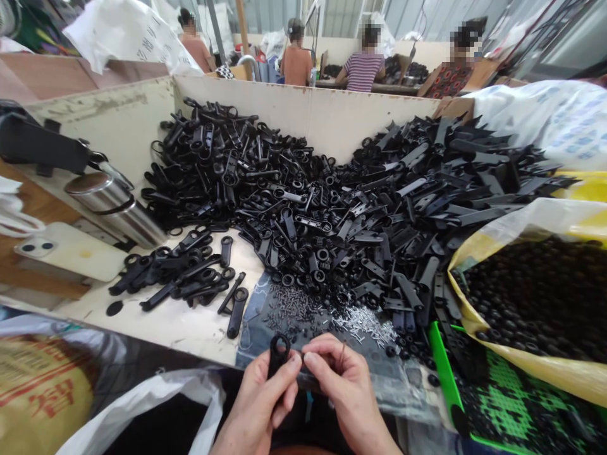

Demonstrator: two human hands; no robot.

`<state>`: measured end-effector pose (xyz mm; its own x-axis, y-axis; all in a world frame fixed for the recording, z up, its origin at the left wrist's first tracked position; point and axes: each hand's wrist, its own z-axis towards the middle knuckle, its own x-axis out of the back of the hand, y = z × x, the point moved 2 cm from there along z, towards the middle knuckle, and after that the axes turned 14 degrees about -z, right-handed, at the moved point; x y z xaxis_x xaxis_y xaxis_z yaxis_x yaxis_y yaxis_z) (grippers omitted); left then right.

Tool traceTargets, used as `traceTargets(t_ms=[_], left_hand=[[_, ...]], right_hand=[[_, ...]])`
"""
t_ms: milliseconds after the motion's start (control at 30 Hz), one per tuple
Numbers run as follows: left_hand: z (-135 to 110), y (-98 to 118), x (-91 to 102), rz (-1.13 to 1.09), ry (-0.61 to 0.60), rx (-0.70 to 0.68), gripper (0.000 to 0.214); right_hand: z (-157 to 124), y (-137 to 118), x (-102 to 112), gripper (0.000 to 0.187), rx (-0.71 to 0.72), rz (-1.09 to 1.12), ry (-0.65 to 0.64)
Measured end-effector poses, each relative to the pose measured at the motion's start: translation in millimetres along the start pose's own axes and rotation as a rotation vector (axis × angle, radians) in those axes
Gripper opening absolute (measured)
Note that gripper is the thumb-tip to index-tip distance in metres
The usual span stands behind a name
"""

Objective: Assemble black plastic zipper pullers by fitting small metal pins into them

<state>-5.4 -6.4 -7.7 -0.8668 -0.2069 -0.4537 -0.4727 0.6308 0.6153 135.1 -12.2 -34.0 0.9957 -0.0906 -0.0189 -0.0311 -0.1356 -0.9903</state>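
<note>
My left hand (265,395) is closed around a black plastic part with a ring-shaped end (274,361); the ring points up and away from me. Close beside it, my right hand (344,382) pinches thumb and forefinger together near the left fingertips. Whatever is between those fingers is too small to make out. Just beyond both hands, a scatter of small dark screws (290,306) lies on a dark blue cloth (253,344). To their right is a heap of short silver pins (367,325).
Black ring-ended parts (227,164) and flat black strips (474,170) are heaped behind. Finished-looking pieces (187,272), a phone (71,249) and a steel flask (116,208) lie left. At right are a yellow bag (467,265) and a green tray (443,373). Several people sit beyond.
</note>
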Motion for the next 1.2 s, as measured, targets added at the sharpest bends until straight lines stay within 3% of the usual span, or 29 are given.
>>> traceTargets(t_ms=[233,567,767,1033,1200], left_hand=[[0.6,-0.4,0.0,0.015,0.004,-0.017,0.047],[1.0,-2.7,1.3,0.119,-0.016,-0.078,0.046],[9.1,-6.9,-6.2,-0.035,-0.033,0.082,0.044],[8.0,-12.3,-16.1,-0.256,-0.05,0.227,0.038],[6.1,-14.8,-14.9,-0.271,-0.079,0.281,0.039]], right_hand=[[0.4,7.5,0.0,0.016,0.006,0.012,0.005],[-1.6,-14.3,11.9,0.014,0.249,-0.305,-0.04],[-6.2,-0.8,16.5,0.026,0.022,-0.203,0.003],[-9.5,-8.0,27.3,0.011,0.223,-0.394,0.051],[-11.7,-7.0,28.0,0.009,0.287,-0.458,0.096]])
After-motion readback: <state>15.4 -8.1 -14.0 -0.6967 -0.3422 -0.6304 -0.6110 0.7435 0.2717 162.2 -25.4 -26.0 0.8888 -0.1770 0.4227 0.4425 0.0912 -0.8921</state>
